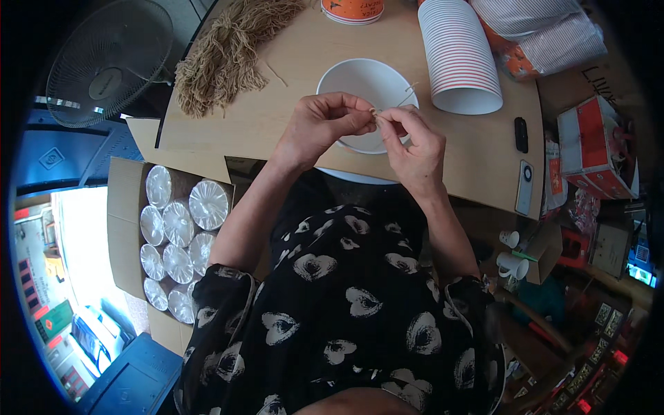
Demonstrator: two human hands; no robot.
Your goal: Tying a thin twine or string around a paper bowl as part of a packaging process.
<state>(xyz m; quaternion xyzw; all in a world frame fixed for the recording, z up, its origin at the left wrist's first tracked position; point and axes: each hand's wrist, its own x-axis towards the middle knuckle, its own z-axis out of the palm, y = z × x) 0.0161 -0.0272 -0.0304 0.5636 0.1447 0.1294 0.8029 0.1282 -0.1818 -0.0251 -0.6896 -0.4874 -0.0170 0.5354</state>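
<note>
Over the table's near edge, my left hand [315, 128] and my right hand [418, 146] meet fingertip to fingertip. Both pinch a short piece of tan twine [376, 115], and a thin loose end sticks up past my right fingers. Whether it is knotted, I cannot tell. Just beyond and beneath the hands is a round white paper bucket [356, 72], its mouth facing me and partly covered by my fingers. A thick bundle of tan cut twine [225, 59] lies on the table at the far left.
Nested white buckets with red rims [463, 66] lie at the right, by wrapped packs [553, 48]. An orange bucket [353, 10] stands at the back. Right edge: black object [521, 135], phone [526, 188]. Left: fan [111, 59], carton [128, 228] of plastic-wrapped rolls.
</note>
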